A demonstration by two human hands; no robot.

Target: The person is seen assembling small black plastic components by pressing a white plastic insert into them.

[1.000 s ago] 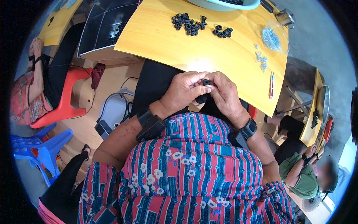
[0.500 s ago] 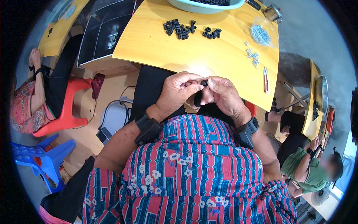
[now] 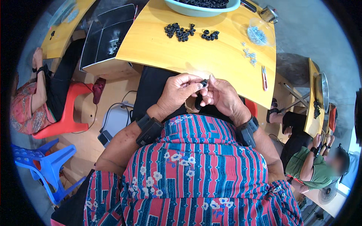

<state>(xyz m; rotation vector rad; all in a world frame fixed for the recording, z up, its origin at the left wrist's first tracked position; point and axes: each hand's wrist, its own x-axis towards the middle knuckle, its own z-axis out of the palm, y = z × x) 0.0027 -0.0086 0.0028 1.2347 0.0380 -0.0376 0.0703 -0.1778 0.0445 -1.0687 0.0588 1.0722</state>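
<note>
Close to the table's front edge, my left hand (image 3: 174, 92) pinches a small black ring-shaped part (image 3: 204, 83) between thumb and fingers. Its opening faces up towards me. Beside it, my right hand (image 3: 227, 98) has its fingers curled, with fingertips close under the part and the thumb raised off it. Whether anything small sits in those right fingers is hidden. On the yellow table (image 3: 158, 49), similar black parts lie in a larger pile (image 3: 180, 32) and a smaller group (image 3: 210, 35).
A pale green basin (image 3: 203, 10) of black parts stands at the back. To the right are a clear bowl (image 3: 257, 35) of small silvery pieces, loose pieces (image 3: 249, 55), red-handled snips (image 3: 264, 79) and a metal cup (image 3: 268, 14). Other people sit at both sides.
My right thumb has lifted away from the black part, and the right fingers have shifted beneath it. The left hand keeps its pinch, with the part now tilted to show its opening.
</note>
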